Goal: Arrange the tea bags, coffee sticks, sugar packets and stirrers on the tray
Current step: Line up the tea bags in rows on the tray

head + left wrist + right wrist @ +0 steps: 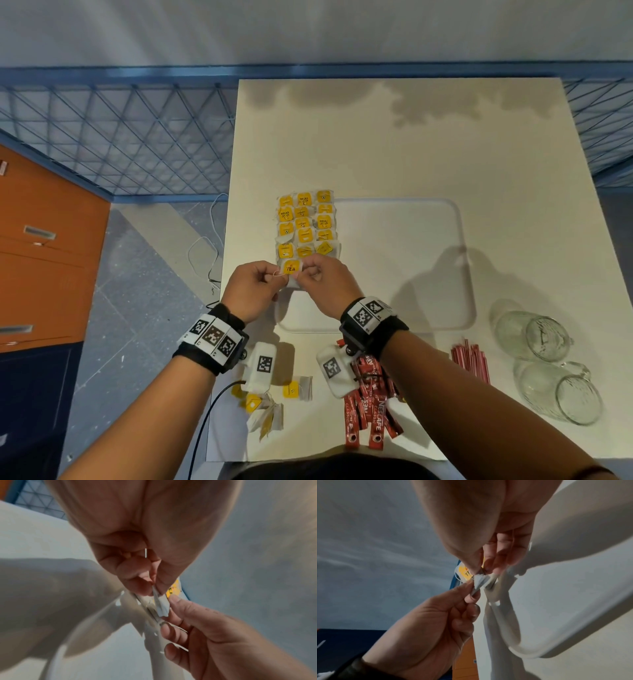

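Note:
Over the near left corner of the white tray [411, 270], my left hand [279, 277] and right hand [303, 274] pinch one tea bag [291, 268] by its opposite sides. Its yellow tag reads TEA. The left wrist view shows the left hand [154, 588] and the right hand [169, 609] on the bag's white paper [160, 604]. In the right wrist view the bag [479, 582] hangs just above the tray rim [573, 628]. Several tea bags [306, 222] lie in rows on the tray's left part. Red coffee sticks [370, 407] and red-white stirrers [471, 359] lie on the table.
Loose tea bags [298, 389] and a small heap of them [265, 414] lie near the table's front edge. Two glass mugs [534, 335] [561, 394] lie on their sides at the right. The tray's right part is bare. An orange cabinet [44, 246] stands left.

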